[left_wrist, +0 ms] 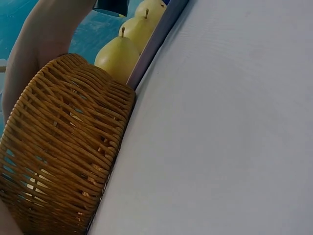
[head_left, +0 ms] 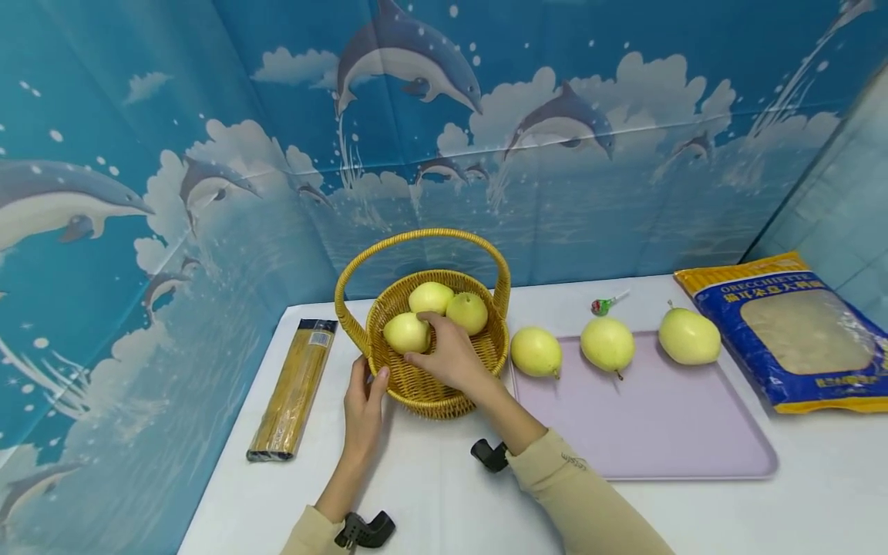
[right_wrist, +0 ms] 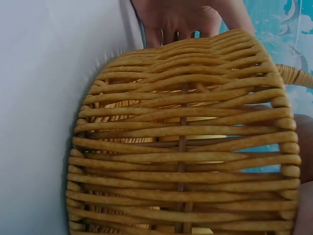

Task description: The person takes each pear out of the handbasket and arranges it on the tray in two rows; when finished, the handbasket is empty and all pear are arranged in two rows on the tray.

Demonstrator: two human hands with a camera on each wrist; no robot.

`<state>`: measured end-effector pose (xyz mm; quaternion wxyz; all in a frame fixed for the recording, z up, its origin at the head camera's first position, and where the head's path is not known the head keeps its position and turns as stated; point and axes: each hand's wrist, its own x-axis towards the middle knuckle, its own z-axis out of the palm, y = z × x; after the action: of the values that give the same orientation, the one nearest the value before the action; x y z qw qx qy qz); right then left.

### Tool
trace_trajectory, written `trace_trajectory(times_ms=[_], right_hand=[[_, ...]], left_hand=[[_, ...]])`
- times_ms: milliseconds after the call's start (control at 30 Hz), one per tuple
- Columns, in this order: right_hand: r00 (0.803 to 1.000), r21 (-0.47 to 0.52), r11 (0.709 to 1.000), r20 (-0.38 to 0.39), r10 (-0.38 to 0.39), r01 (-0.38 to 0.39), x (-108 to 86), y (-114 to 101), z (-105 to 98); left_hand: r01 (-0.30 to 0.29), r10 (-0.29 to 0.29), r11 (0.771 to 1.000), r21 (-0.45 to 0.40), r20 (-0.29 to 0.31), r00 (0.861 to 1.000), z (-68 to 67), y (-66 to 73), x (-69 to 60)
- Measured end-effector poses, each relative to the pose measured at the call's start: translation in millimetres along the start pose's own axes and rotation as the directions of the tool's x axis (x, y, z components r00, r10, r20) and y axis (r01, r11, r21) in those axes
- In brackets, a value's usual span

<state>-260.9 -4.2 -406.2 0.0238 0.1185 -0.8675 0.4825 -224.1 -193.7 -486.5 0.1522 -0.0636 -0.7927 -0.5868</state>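
A woven basket [head_left: 430, 397] with a tall arched handle holds three yellow-green pears in the head view. My right hand [head_left: 451, 351] reaches inside and grips the left pear [head_left: 404, 334] at its right side, between fingers and thumb. The back pear [head_left: 431, 297] and the right pear [head_left: 467, 312] lie close by. My left hand [head_left: 364, 412] rests against the basket's left outer wall, fingers and thumb spread; its fingertips are partly hidden. In the right wrist view the left hand [right_wrist: 181, 19] shows behind the basket wall [right_wrist: 186, 142].
Right of the basket, several things lie: a lilac tray [head_left: 645, 424] with three pears along its far edge [head_left: 607, 344], a lollipop [head_left: 602, 307] and a blue pasta bag [head_left: 805, 331]. A pack of dry noodles [head_left: 294, 393] lies left. A dolphin curtain [head_left: 444, 193] hangs behind.
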Motion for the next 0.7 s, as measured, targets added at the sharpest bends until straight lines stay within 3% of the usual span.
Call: trace_trajectory(times_ms=[267, 500, 700], right_hand=[[1.000, -0.037, 0.999, -0.013, -0.025, 0.025, 5.9, -5, 6], [0.992, -0.055, 0.998, 0.125, -0.003, 0.010, 13.0, -3, 15], [0.995, -0.071, 0.997, 0.096, 0.033, -0.026, 12.0, -6, 15]], left_hand=[[-0.022, 0.022, 1.000, -0.013, 0.006, 1.000, 0.0, -1.1, 3.4], [-0.022, 0.022, 0.999, -0.028, -0.006, 1.000, 1.1, -2.9, 2.6], [-0.014, 0.013, 1.000, -0.025, -0.003, 1.000, -0.6, -1.4, 3.8]])
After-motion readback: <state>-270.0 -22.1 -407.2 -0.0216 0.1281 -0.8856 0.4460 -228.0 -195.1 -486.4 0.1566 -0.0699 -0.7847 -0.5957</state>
